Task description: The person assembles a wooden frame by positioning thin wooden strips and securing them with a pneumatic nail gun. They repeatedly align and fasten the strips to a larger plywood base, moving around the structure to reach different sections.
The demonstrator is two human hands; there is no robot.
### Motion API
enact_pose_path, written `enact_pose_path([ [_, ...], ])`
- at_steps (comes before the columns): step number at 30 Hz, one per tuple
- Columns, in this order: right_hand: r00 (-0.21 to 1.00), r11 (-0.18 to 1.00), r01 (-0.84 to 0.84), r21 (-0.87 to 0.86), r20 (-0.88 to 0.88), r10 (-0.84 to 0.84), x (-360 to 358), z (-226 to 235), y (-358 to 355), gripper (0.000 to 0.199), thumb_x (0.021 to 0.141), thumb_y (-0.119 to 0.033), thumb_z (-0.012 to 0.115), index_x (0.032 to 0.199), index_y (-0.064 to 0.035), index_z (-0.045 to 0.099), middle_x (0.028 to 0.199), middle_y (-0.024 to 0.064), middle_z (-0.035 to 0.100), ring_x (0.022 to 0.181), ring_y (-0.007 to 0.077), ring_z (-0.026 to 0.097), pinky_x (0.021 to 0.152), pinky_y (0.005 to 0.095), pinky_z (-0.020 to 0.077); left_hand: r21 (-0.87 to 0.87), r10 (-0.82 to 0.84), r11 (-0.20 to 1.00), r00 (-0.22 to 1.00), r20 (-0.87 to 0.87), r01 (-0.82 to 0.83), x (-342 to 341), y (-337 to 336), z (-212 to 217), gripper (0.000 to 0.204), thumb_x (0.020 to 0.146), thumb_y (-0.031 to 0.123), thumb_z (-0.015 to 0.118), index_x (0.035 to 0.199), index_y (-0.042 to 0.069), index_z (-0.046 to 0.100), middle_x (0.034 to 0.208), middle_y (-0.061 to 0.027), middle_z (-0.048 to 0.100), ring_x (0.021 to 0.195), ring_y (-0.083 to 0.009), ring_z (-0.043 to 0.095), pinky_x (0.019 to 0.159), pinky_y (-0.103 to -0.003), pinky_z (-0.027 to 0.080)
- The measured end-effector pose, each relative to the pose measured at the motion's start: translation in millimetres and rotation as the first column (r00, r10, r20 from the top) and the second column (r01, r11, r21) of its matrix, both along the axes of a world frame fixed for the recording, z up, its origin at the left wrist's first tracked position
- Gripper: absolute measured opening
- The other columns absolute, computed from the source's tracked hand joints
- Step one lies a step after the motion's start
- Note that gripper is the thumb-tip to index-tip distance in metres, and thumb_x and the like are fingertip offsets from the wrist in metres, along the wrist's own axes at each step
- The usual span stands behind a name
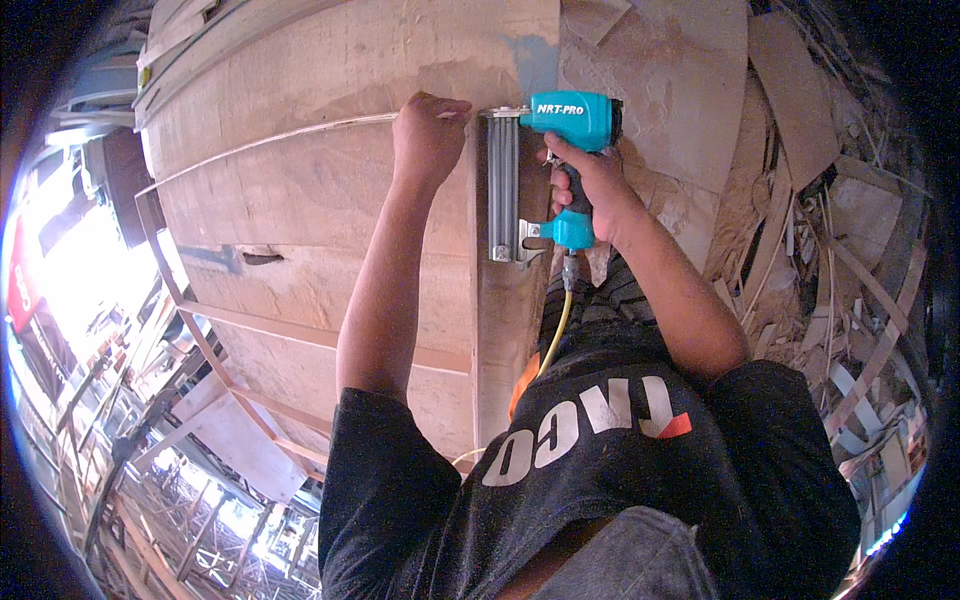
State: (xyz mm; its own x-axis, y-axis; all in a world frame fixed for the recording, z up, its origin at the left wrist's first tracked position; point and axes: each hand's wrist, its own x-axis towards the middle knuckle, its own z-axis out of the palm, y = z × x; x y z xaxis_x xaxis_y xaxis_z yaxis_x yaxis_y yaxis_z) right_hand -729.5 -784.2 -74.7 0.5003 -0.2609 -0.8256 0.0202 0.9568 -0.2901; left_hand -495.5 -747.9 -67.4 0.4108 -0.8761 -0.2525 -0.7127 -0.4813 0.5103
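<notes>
My right hand is wrapped round the dark grip of a teal nail gun, which has a long grey magazine. The gun lies sideways, its nose pointing left, a short gap from the fingers of my left hand. Those fingers are closed at the right end of a thin wooden strip, which runs left across a large plywood panel. My palm hides the strip's end. From the bottom of the gun's handle a yellow air hose hangs toward my body.
A wooden frame with crosspieces extends at the lower left. Loose boards and wood scraps are heaped on the right. Another plywood sheet adjoins the panel. Long strips lie at the upper left.
</notes>
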Motion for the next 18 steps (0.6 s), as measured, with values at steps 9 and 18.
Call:
enact_pose_path([
  [9, 1.000, 1.000, -0.013, 0.002, -0.006, 0.014, -1, -5, 1, 0.036, 0.088, -0.044, 0.077, 0.099, -0.0118, 0.065, 0.060, -0.0034, 0.052, 0.049, 0.0113, 0.049, 0.051, 0.0323, 0.0442, -0.030, 0.033, 0.999, 0.997, -0.077, -0.035, 4, 3, -8, 0.012, 0.085, 0.016, 0.074, 0.094, 0.010, 0.081, 0.101, -0.0192, 0.070, 0.097, -0.0340, 0.070, 0.086, -0.041, 0.056],
  [18, 1.000, 1.000, -0.027, -0.013, -0.009, 0.026, -2, -10, 1, 0.040, 0.087, -0.044, 0.078, 0.102, -0.0092, 0.065, 0.061, -0.0028, 0.053, 0.050, 0.0119, 0.050, 0.052, 0.0321, 0.0459, -0.004, 0.010, 1.000, 1.000, -0.014, -0.010, 1, 0, -4, 0.012, 0.084, 0.015, 0.074, 0.094, 0.011, 0.081, 0.101, -0.0188, 0.070, 0.095, -0.0351, 0.070, 0.086, -0.041, 0.056],
])
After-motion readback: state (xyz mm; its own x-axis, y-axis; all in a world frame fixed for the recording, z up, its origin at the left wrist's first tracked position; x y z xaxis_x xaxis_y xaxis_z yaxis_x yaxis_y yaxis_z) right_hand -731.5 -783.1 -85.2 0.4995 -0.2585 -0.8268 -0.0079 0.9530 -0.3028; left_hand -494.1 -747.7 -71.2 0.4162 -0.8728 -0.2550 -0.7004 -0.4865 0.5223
